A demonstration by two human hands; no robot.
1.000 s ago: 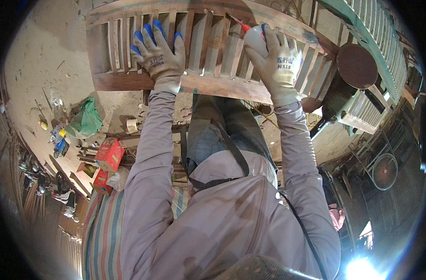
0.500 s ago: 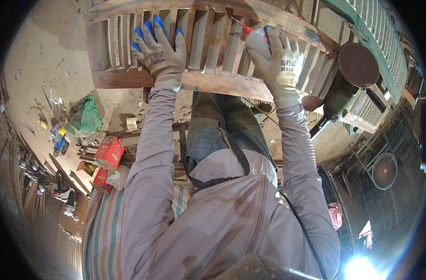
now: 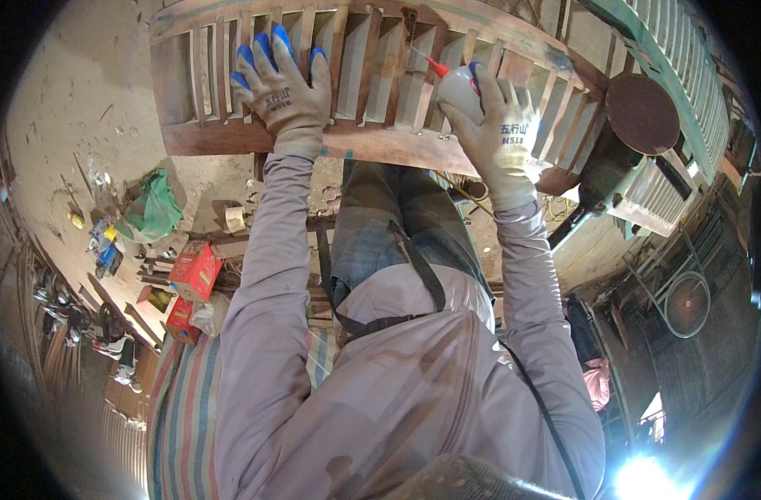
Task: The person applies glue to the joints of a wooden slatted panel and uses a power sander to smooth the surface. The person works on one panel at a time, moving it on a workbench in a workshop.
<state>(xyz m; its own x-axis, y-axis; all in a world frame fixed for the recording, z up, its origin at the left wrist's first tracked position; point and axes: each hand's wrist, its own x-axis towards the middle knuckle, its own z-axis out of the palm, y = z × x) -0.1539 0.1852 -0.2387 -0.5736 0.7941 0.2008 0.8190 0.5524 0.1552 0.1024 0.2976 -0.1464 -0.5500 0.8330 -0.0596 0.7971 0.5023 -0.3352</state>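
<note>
Left hand [image 3: 287,100]: fingers [image 3: 264,53] spread (blue-tipped) on the slatted panel [image 3: 397,144]; right hand [image 3: 504,125]: fingers wrapped round a red-nozzled bottle [image 3: 459,92].

wears blue-tipped, off-white gloves [image 3: 301,112] with dark printed marks [image 3: 279,101], mauve long-sleeved top [image 3: 380,392], black strap [image 3: 429,282], faded blue-grey jeans [image 3: 362,229].

Woodworking workshop, slatted wooden frame [image 3: 380,142], power tool [image 3: 602,178] with round brown disc [image 3: 643,115], littered floor [image 3: 72,117]
</note>
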